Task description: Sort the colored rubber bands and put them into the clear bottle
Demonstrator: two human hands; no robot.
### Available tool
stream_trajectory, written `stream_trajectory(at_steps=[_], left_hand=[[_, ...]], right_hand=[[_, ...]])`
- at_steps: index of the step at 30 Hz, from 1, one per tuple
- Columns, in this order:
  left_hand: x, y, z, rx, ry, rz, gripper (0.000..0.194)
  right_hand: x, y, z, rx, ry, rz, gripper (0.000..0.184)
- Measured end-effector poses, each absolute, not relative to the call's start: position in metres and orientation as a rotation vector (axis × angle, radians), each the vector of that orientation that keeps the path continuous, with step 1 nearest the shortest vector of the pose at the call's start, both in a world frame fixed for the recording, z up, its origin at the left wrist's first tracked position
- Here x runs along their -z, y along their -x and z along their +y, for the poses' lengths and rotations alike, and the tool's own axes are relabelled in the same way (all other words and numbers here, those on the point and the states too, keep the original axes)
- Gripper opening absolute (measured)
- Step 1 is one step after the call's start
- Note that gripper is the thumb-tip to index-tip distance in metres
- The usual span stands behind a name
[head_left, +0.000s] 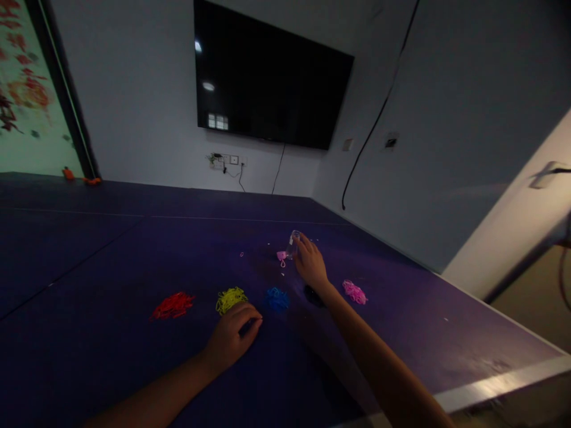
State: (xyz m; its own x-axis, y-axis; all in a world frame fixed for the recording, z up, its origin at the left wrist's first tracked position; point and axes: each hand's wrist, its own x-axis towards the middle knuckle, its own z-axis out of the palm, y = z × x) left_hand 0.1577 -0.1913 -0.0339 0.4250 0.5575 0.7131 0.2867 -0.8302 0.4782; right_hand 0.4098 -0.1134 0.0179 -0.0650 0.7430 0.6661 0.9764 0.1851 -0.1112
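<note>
My right hand (311, 261) reaches out over the table, its fingers closed round a small clear plastic bottle (294, 238), which is tilted. At the bottle's lower left is a pink cap (281, 255) with a small loop; whether it is attached cannot be made out. My left hand (234, 334) hovers low just in front of a pile of yellow rubber bands (231, 298), thumb and forefinger pinched together. Anything between those fingertips is too small to see. To the right of that hand lies a pile of blue rubber bands (277, 299).
Red rubber bands (173, 305) lie to the left, pink rubber bands (355, 292) to the right. A dark pile (313, 296) is partly hidden beneath my right forearm. A single pale loop (241, 254) and white specks dot the purple table (111, 255). Walls border its far side.
</note>
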Motion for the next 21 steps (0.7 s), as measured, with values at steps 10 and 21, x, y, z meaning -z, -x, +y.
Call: stream_trajectory(at_steps=[10,21], left_hand=[[0.035,-0.163,-0.195,-1.23,-2.501,0.722,0.017],[0.037,-0.162,-0.195,-1.196,-2.347,0.793,0.01]], right_hand=[[-0.034,-0.435,-0.035,0.267,1.763,-1.689,0.037],[-0.048,-0.427,-0.052,0.395,1.552,-1.478,0.033]])
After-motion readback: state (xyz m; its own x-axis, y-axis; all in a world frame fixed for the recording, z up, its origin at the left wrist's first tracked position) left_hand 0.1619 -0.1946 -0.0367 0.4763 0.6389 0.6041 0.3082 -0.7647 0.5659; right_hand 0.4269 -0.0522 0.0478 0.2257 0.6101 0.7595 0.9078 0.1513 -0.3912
